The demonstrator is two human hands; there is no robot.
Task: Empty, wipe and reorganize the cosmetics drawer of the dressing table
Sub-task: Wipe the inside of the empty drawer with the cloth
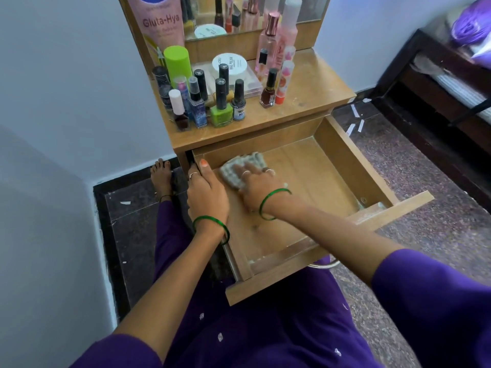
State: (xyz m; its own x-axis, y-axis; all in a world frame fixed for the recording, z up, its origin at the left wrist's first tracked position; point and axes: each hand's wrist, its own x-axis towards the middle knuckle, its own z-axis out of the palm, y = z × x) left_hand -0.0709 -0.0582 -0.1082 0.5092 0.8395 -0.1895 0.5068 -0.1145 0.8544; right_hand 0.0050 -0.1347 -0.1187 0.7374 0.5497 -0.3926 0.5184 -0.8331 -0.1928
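Note:
The wooden drawer [345, 166] of the dressing table is pulled out and holds only a cloth. My right hand [255, 181] lies flat with straight fingers on a pale checked cloth [239, 166] and presses it onto the drawer floor near the back left corner. My left hand [206, 192] grips the drawer's left wall, thumb over the rim. Several cosmetics stand on the table top [305, 94]: nail polish bottles [221, 104], a green-capped bottle [177, 63], a white round tin [229, 65], pink spray bottles [285, 43].
A mirror [252, 14] stands behind the cosmetics. A wall is close on the left, and my bare foot [160, 173] rests on the dark floor beside the table. A dark bed frame [430, 83] with bedding is at the right. Scraps of paper lie on the speckled floor [414, 166].

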